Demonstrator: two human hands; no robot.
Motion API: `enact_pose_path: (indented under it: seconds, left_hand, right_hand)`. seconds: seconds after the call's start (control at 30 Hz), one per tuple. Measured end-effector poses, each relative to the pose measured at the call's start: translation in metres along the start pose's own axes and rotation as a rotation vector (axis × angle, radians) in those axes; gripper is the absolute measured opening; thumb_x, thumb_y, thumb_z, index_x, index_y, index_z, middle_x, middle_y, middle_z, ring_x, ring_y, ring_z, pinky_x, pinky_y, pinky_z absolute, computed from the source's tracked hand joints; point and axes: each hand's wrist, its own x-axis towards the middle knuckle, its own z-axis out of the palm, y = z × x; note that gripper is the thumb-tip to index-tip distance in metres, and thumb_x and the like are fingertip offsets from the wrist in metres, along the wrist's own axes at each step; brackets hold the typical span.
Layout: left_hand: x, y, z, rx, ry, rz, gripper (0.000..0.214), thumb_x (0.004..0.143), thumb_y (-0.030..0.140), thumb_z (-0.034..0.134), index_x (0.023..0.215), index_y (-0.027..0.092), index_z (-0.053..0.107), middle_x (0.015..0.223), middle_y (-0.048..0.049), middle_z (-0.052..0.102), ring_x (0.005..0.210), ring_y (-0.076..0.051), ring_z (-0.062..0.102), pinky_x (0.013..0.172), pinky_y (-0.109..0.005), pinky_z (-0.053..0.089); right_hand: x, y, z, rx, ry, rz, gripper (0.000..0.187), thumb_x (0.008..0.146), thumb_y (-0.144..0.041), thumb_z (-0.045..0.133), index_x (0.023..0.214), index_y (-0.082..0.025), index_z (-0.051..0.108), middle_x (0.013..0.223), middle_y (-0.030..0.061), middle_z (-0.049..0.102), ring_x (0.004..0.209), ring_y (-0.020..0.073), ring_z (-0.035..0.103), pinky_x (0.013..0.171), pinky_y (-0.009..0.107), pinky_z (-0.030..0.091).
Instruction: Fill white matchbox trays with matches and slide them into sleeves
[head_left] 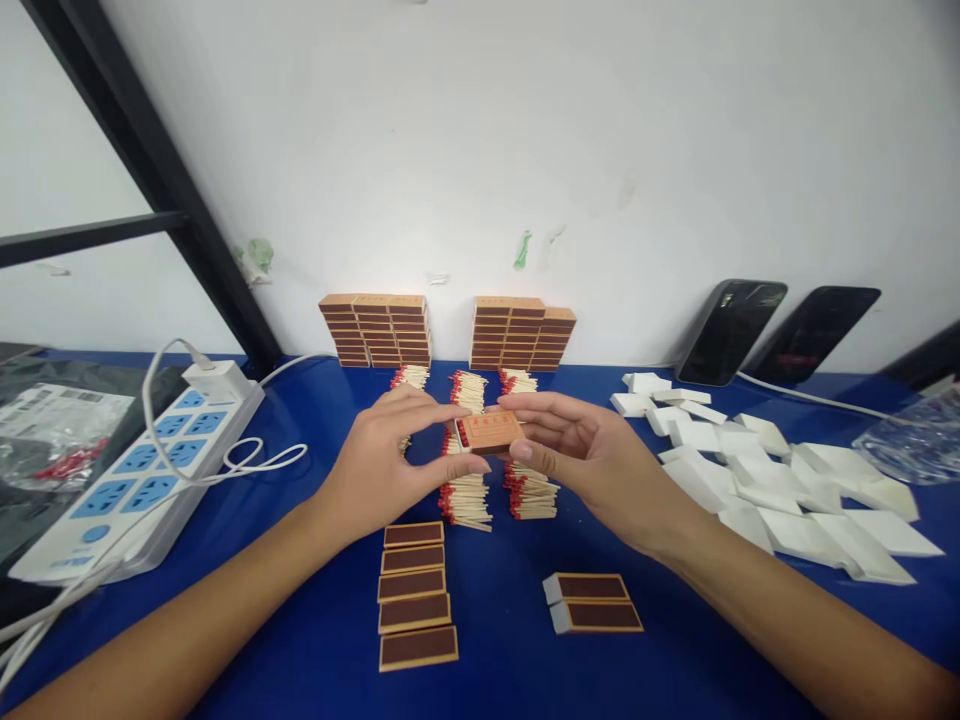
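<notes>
Left of centre, the left hand [397,440] pinches the matchbox [493,431] between thumb and forefinger, mid-frame, red match heads [463,434] showing at its left end. Just right, the right hand [581,440] pinches the other end; looks like the closing step, calling for a straight, gentle push.

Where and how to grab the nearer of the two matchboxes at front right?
Likely best from above: pinch the nearer matchbox by its short left and right ends. It lies striker-side up, its far long side close against the other matchbox.
</notes>
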Motion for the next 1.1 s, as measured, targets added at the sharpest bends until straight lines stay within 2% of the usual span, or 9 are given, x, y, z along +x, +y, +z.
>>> enact_pose_path:
  seconds: [0.13,0.3,0.43,0.57,0.67,0.8,0.93,1.1]
  left_hand:
    - [0.0,0.0,0.0,0.002,0.0,-0.11,0.038,0.077,0.044,0.092,0.108,0.024,0.082,0.095,-0.0051,0.081,0.089,-0.022,0.073,0.081,-0.038,0.06]
    - [0.001,-0.001,-0.002,-0.024,0.021,-0.244,0.037,0.077,0.046,0.091,0.108,0.026,0.083,0.103,-0.0047,0.082,0.093,-0.024,0.075,0.084,-0.04,0.061]
    - [0.002,-0.004,-0.005,0.005,0.038,-0.287,0.037,0.082,0.048,0.088,0.11,0.026,0.082,0.104,-0.0041,0.082,0.095,-0.025,0.075,0.087,-0.041,0.06]
    - [0.001,-0.007,-0.007,0.052,0.066,-0.345,0.035,0.085,0.048,0.085,0.112,0.027,0.081,0.109,-0.0039,0.082,0.1,-0.025,0.075,0.091,-0.04,0.059]
    - [-0.001,-0.009,-0.007,0.059,0.089,-0.351,0.036,0.085,0.048,0.084,0.115,0.027,0.08,0.111,-0.0038,0.081,0.102,-0.025,0.074,0.093,-0.04,0.059]
    - [-0.002,-0.011,-0.005,0.057,0.074,-0.28,0.033,0.087,0.044,0.084,0.115,0.026,0.079,0.111,-0.0033,0.081,0.103,-0.024,0.073,0.094,-0.04,0.058]
    - [-0.001,-0.013,-0.004,0.082,0.046,-0.245,0.035,0.088,0.044,0.083,0.118,0.027,0.078,0.11,-0.0033,0.081,0.104,-0.024,0.072,0.093,-0.04,0.058]
    - [-0.003,-0.015,-0.005,0.089,0.049,-0.246,0.036,0.088,0.044,0.083,0.12,0.027,0.078,0.111,-0.0033,0.081,0.104,-0.024,0.072,0.093,-0.04,0.058]
  right_hand:
    - [0.002,0.002,-0.003,-0.053,0.02,-0.057,0.045,0.082,-0.04,0.088,0.122,-0.026,0.071,0.124,0.0073,0.077,0.119,0.0264,0.072,0.104,0.047,0.061]
    - [0.008,0.001,-0.013,-0.1,0.046,-0.151,0.042,0.085,-0.037,0.087,0.122,-0.026,0.071,0.134,0.008,0.074,0.124,0.0256,0.069,0.107,0.046,0.059]
    - [0.016,0.002,-0.03,-0.204,0.064,-0.205,0.039,0.088,-0.039,0.083,0.123,-0.025,0.071,0.133,0.0093,0.073,0.12,0.0254,0.07,0.104,0.046,0.06]
    - [0.027,0.005,-0.055,-0.341,0.18,-0.269,0.041,0.085,-0.046,0.085,0.117,-0.024,0.073,0.128,0.0102,0.075,0.116,0.0276,0.07,0.101,0.046,0.061]
    - [0.042,0.005,-0.08,-0.437,0.343,-0.314,0.042,0.083,-0.052,0.085,0.112,-0.024,0.071,0.124,0.0106,0.076,0.115,0.0296,0.071,0.098,0.047,0.06]
    - [0.074,0.002,-0.114,-0.554,0.584,-0.377,0.044,0.08,-0.057,0.085,0.104,-0.024,0.069,0.119,0.0122,0.078,0.113,0.0324,0.071,0.088,0.047,0.061]
    - [0.104,0.001,-0.133,-0.613,0.572,-0.404,0.045,0.078,-0.058,0.083,0.101,-0.022,0.07,0.119,0.0144,0.078,0.11,0.0328,0.072,0.082,0.045,0.06]
    - [0.118,0.007,-0.139,-0.664,0.537,-0.431,0.041,0.081,-0.056,0.081,0.101,-0.021,0.077,0.116,0.0138,0.079,0.107,0.0321,0.072,0.082,0.045,0.06]
